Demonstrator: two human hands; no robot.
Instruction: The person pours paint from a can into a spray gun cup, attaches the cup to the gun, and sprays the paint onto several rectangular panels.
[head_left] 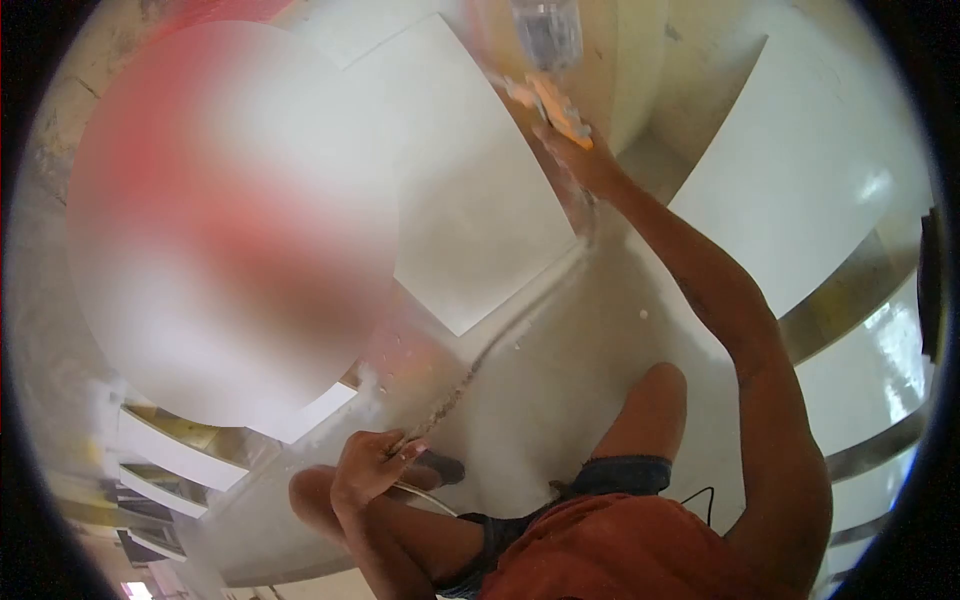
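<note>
I am squatting on a pale grey floor, with my knees and orange shirt at the bottom of the view. My right hand reaches far forward and grips an orange-handled tool at the far corner of a large white tile. The tool's upper part is blurred. My left hand is low and near my knee, its fingers pinched on the near end of a thin line or cord. That line runs along the tile's right edge towards the tool.
A large blurred red and white patch covers the left of the view. Another white tile lies at the right, beyond my arm. White strips and tile pieces lie at the lower left. Crumbs of debris follow the line.
</note>
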